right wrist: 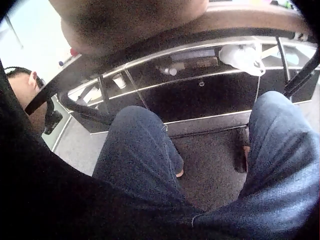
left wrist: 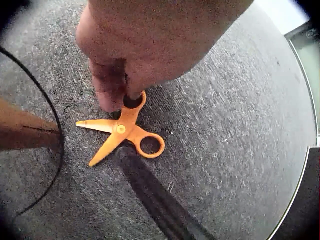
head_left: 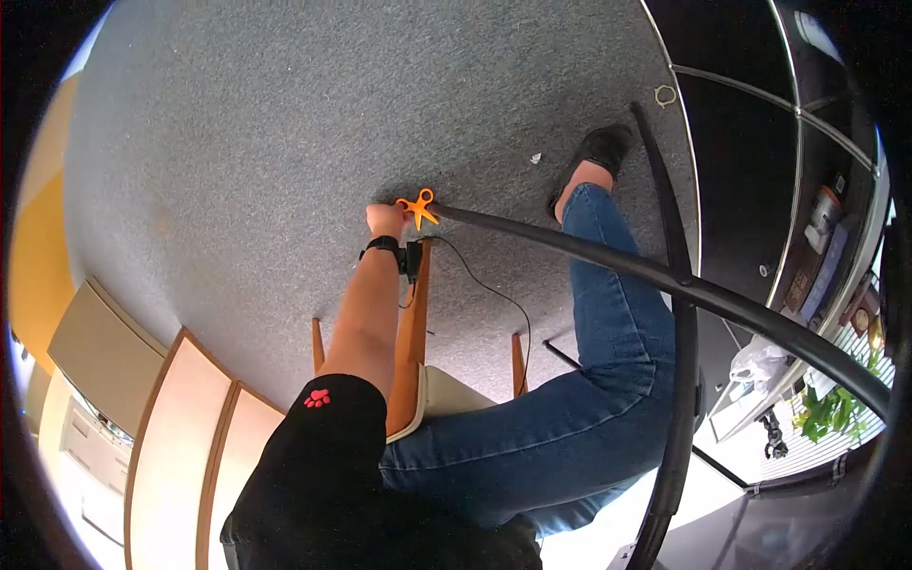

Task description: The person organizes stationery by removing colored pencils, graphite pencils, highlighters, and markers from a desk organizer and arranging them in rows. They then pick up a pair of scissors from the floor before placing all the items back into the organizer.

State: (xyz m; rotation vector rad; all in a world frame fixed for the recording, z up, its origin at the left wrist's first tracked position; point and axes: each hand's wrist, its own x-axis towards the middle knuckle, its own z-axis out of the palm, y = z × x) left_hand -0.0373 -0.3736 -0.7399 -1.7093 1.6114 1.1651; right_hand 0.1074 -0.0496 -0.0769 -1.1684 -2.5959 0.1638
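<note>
Low over the grey carpet, my left hand (head_left: 385, 220) pinches one handle ring of a pair of orange scissors (head_left: 419, 205). In the left wrist view the scissors (left wrist: 121, 128) have their blades spread apart, and the other ring sticks out free to the lower right. Fingers (left wrist: 107, 90) of the left hand cover part of the held ring. The end of a black leg (left wrist: 150, 192) is close beside the scissors. My right hand (right wrist: 135, 22) appears only as a blurred patch at the top of the right wrist view, near a wooden tabletop edge; its fingers are hidden.
Black bars (head_left: 570, 249) cross in front of my jeans-clad leg (head_left: 532, 437). A wooden chair leg (head_left: 410, 313) and a thin black cable (head_left: 494, 288) are beside my left forearm. Dark cabinets (head_left: 731, 152) line the right side. Another person's head (right wrist: 22, 87) shows at the left.
</note>
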